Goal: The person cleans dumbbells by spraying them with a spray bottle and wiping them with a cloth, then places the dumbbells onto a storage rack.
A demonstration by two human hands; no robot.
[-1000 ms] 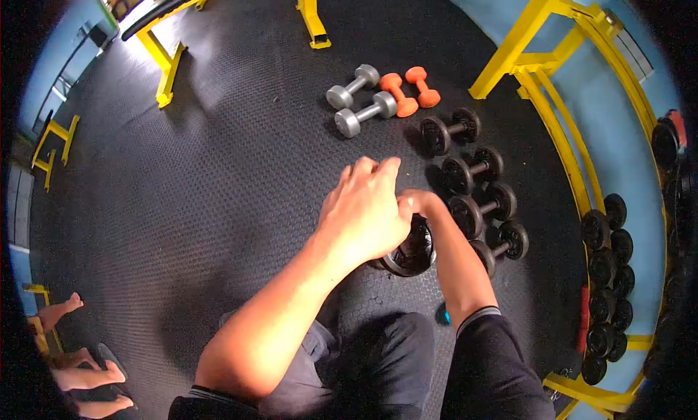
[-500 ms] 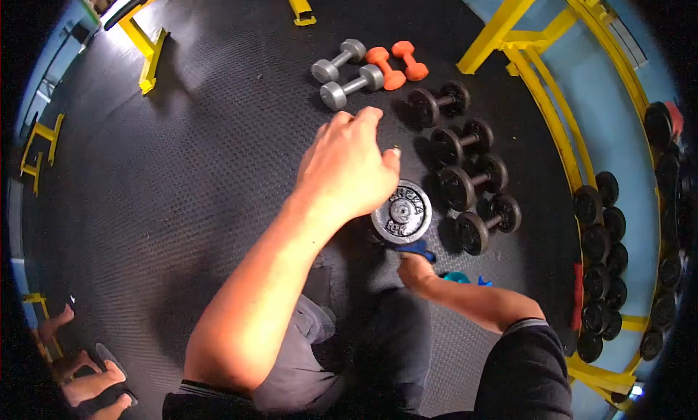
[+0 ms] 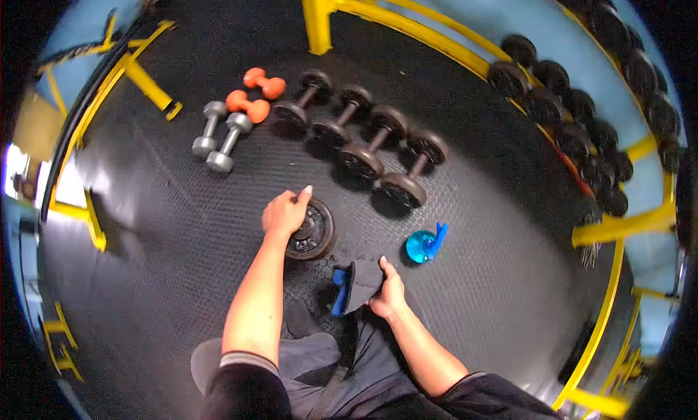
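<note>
My left hand (image 3: 286,213) is at the left rim of a round, dark metal weight plate (image 3: 317,235), thumb stretched along its upper edge and the other fingers curled at its side. Raised marks show on the plate's face, too dark to read. In my right hand (image 3: 390,294) is a folded grey cloth (image 3: 364,283) with a blue part (image 3: 339,292), held above my lap, close to the plate's lower right. A spray bottle (image 3: 419,247) with blue liquid and a blue trigger head stands on the floor, to the right of the cloth.
Beyond the plate, several dark dumbbells (image 3: 367,151) lie in a row on the black rubber floor (image 3: 174,253). Left of them are two orange dumbbells (image 3: 249,107) and two grey ones (image 3: 229,143). A yellow rack (image 3: 465,46) with more dumbbells stands at the right.
My view has turned to the right. My left hand has come down to the plate's rim. My right hand has brought the cloth up, and more of the spray bottle shows.
</note>
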